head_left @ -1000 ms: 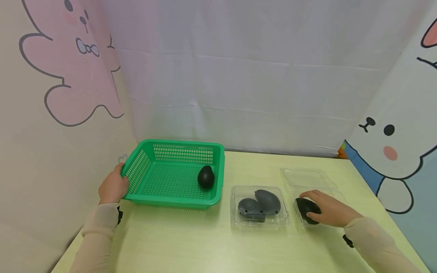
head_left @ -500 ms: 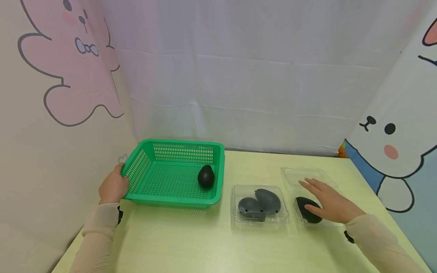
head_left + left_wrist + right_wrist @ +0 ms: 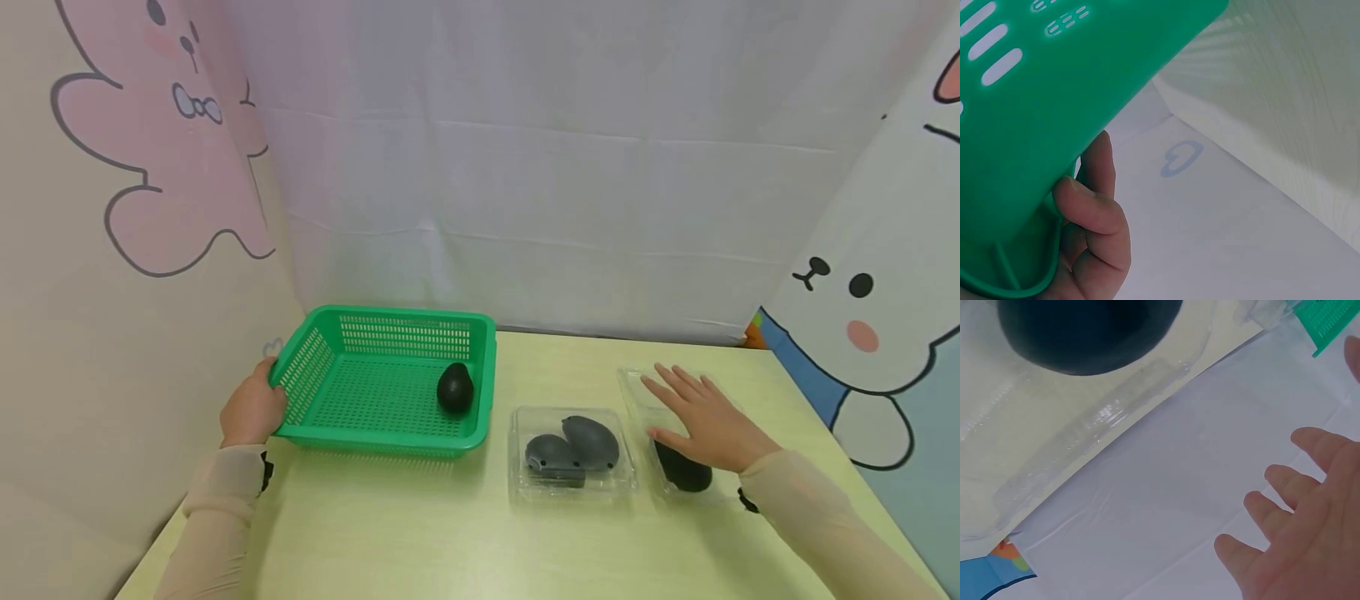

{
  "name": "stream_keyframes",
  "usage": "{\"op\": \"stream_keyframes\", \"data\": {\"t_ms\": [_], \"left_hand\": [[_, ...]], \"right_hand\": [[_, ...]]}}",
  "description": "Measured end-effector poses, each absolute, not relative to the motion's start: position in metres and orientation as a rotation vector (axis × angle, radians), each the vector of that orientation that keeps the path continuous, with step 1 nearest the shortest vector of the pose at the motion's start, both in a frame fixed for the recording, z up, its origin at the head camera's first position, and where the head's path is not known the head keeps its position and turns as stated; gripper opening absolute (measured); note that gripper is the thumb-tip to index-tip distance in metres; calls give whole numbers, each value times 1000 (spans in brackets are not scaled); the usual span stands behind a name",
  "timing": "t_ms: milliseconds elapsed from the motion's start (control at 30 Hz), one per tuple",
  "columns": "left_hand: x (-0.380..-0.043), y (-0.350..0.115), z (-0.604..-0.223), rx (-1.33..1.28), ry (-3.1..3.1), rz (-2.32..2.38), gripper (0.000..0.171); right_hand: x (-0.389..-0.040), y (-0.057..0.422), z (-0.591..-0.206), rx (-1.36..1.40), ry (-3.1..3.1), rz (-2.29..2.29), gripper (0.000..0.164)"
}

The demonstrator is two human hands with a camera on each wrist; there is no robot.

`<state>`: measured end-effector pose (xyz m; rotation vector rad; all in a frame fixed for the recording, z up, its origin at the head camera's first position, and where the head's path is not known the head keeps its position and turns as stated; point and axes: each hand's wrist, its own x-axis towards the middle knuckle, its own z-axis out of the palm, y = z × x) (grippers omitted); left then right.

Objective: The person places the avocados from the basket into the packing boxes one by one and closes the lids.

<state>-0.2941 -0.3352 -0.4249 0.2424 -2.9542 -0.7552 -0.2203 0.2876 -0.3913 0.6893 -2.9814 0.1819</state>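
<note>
My left hand (image 3: pixel 253 406) grips the left rim of a green slotted plastic basket (image 3: pixel 375 441); the left wrist view shows thumb and fingers (image 3: pixel 1094 209) curled at its edge. Inside the basket, at its right end, lies a black, avocado-shaped object (image 3: pixel 454 389). My right hand (image 3: pixel 711 427) is spread above a clear plastic box with its lid folded back (image 3: pixel 632 390). A similar dark object (image 3: pixel 686 473) sits in that box, partly hidden beneath the hand. Seen from the right wrist, it is smooth and rounded, apart from my straight fingers (image 3: pixel 1285 484).
A closed clear box (image 3: pixel 525 425) with several dark rounded pieces inside stands between the basket and the opened box. The pale yellow table (image 3: pixel 420 533) ends at a white curtain (image 3: pixel 555 250) behind, with cartoon-printed walls on both sides.
My right hand has let go of the dark object in the opened box. It has risen and spread its fingers, shifting away from me. My left hand keeps its grip on the basket.
</note>
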Motion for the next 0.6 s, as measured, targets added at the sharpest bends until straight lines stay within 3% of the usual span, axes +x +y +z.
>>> {"op": "stream_keyframes", "data": {"t_ms": [600], "left_hand": [[-293, -335, -424, 252, -2957, -741, 58]], "right_hand": [[-244, 254, -384, 754, -2936, 96, 73]]}}
